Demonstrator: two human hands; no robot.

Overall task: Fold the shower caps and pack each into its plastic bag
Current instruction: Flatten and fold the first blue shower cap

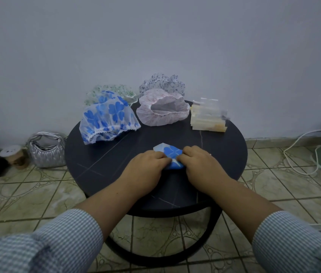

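Both hands, left hand (148, 162) and right hand (200, 162), pinched a folded blue cap (170, 154) near the front of the round dark table (224, 154). Behind lay a blue-flowered cap (106, 117), a pink cap (163, 111) and a stack of plastic bags (208, 119). A silver handbag (46, 149) stood on the floor left of the table. No writing was readable.

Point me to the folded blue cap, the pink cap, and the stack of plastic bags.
folded blue cap (169, 152): head view, on its blue clover print between the hands.
pink cap (146, 115): head view, on its left outer wall.
stack of plastic bags (207, 123): head view, on the front bag's face.
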